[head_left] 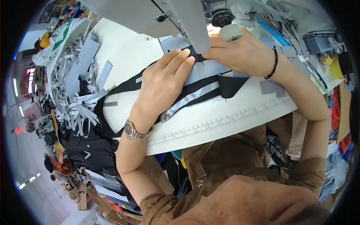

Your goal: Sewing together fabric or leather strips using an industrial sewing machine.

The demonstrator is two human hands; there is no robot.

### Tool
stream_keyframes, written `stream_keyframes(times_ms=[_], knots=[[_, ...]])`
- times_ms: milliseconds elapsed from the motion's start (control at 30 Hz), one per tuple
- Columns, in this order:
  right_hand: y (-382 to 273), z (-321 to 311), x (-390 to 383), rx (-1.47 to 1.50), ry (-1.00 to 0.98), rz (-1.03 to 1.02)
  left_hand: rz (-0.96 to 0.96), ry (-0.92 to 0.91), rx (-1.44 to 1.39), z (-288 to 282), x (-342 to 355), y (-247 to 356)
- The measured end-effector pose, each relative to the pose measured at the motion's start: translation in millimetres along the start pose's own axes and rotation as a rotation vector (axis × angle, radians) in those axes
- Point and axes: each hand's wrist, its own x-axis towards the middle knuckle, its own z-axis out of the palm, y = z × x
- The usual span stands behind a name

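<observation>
My left hand (161, 82) lies over black fabric (131, 82) with a grey-blue piece (202, 73), fingertips pressing down just left of the white sewing machine's head (187, 22). My right hand (247, 52) is at the right of the machine head, fingers bent and closed beside the needle area; what they grip is partly hidden. A grey reflective strip (187, 99) and a folded black flap (230, 86) lie below my hands on the white worktop with a printed ruler (206, 125).
Cut silver strips (75, 86) pile at the left. Grey pieces, a blue tool (272, 32) and scissors (313, 73) lie at the upper right. Stacked dark garments (86, 153) sit at lower left. Another person (62, 167) is in the left background.
</observation>
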Motion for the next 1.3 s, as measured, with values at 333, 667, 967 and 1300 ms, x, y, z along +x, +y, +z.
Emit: stream_keyframes(times_ms=[333,667,967,1300], knots=[[18.5,19.4,-10.4,0.097,0.082,0.106,-0.046,0.114,0.014,12.4,0.1,-7.3],[22.4,16.4,-13.3,-0.498,0.001,-0.079,-0.086,0.116,0.026,13.3,2.9,-13.6],[27.2,5.9,-11.3,-0.194,-0.009,0.103,-0.241,0.046,-0.038,19.6,-0.3,-31.2],[-19.0,-3.4,-3.2,0.042,-0.005,-0.033,-0.142,-0.05,-0.179,-8.4,4.9,21.1]])
